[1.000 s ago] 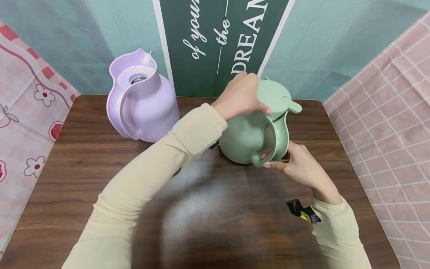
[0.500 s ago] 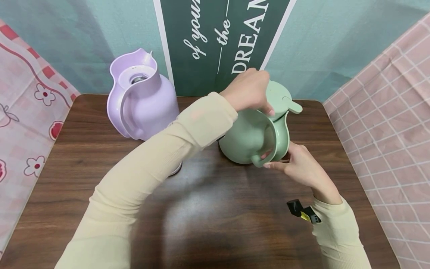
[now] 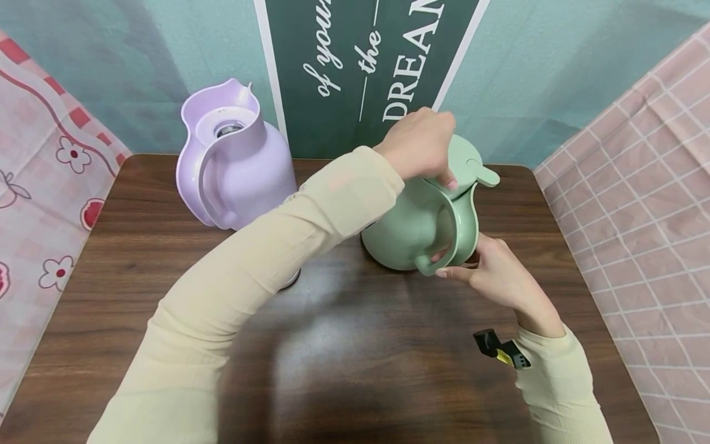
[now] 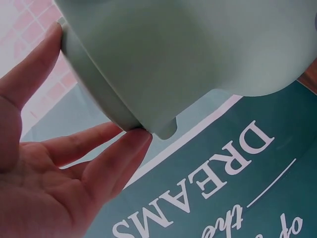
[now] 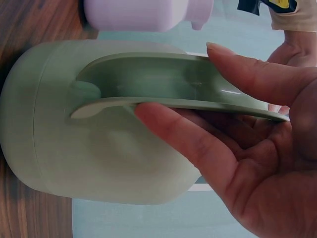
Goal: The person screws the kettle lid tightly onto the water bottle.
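Observation:
A pale green thermos jug stands at the back right of the table, its lid on top. My left hand grips the lid from its left side; in the left wrist view, the thumb and fingertips pinch opposite sides of the lid's rim. On the jug's near right side, my right hand holds the handle. The right wrist view has the thumb on one side of that handle and the fingers on the other.
A lilac thermos jug stands lidless at the back left, its mouth uncovered. Part of a small round object shows beside my left sleeve, mostly hidden. A teal cloth wall closes off the back, and a pink checked one the right.
My left hand and forearm have shifted a little to the right over the lid, covering more of it. The round object beside the sleeve shows more. The right hand and jug stay put.

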### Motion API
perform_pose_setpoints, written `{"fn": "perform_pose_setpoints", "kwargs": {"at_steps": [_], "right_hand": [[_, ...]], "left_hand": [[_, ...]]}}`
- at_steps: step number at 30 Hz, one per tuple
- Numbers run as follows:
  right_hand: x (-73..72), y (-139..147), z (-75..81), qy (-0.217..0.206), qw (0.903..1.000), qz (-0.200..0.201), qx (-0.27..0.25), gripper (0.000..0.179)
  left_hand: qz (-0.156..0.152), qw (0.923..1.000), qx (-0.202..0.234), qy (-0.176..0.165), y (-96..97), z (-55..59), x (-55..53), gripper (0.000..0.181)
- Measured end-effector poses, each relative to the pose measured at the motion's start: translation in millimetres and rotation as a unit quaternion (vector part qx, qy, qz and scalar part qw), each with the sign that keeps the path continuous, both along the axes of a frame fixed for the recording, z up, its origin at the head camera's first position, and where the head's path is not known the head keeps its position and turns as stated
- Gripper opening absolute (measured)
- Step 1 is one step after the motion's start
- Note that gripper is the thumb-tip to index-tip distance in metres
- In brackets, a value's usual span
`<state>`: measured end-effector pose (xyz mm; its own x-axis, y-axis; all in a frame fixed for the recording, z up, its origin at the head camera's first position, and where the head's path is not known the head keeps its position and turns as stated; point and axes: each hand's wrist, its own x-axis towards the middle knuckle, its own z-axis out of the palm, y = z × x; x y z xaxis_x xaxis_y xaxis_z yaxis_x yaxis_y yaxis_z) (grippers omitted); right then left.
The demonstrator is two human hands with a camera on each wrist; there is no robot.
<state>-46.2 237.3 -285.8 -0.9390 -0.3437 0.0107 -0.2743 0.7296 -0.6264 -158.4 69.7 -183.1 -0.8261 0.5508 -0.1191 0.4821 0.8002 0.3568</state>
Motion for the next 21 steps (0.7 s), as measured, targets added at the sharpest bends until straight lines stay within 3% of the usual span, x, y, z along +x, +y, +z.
{"fn": "perform_pose_setpoints", "kwargs": {"at_steps": [12,21], "right_hand": [[-0.1,-0.7,1.3,-0.006,1.0000,0.000,-0.004,0.019],[-1.1,-0.3,-0.5,0.012,0.9999,0.008,-0.003,0.018]], "left_hand": [[-0.016,0.9998,-0.003,0.007,-0.6,-1.8,-4.8,0.050],[-0.017,0.9997,-0.007,0.012,-0.7,-2.1,-6.1,0.056]]}}
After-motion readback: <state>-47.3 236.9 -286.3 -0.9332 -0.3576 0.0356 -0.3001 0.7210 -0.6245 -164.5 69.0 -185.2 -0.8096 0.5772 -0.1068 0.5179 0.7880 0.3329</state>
